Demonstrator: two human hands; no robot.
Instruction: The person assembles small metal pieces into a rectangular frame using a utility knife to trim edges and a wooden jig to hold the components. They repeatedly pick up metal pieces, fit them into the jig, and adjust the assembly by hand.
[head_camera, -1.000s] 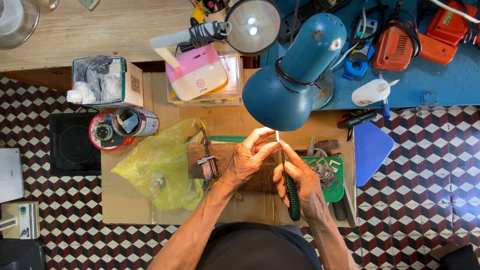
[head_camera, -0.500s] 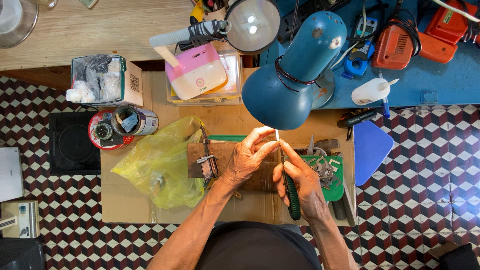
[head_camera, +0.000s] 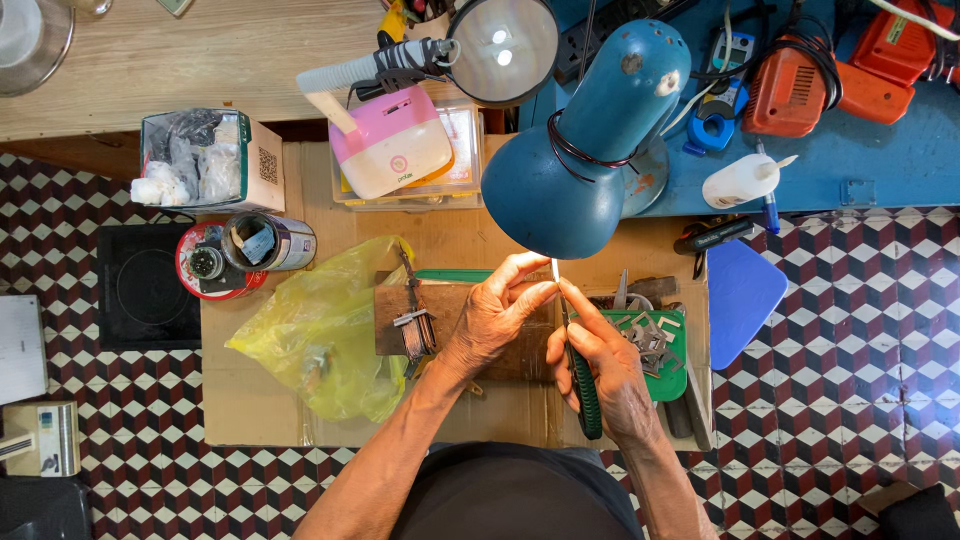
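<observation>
My right hand (head_camera: 605, 365) grips a tool with a dark green handle (head_camera: 585, 395) and a thin metal shaft pointing up. My left hand (head_camera: 497, 315) pinches the shaft's tip between thumb and fingers, just under a blue desk lamp (head_camera: 585, 150). Both hands hover over a brown wooden block (head_camera: 460, 315) on a sheet of cardboard (head_camera: 250, 400). A small metal clamp (head_camera: 412, 325) sits on the block's left part. A green tray (head_camera: 665, 350) with several small metal pieces lies just right of my right hand.
A yellow plastic bag (head_camera: 320, 330) lies left of the block. Two tins (head_camera: 240, 255), an open box (head_camera: 205, 160), a pink and white device (head_camera: 390, 140) and a magnifier (head_camera: 500, 45) stand behind. A blue bench (head_camera: 880, 150) holds orange power tools (head_camera: 800, 85) and a white glue bottle (head_camera: 740, 180). A blue pad (head_camera: 740, 295) lies at right.
</observation>
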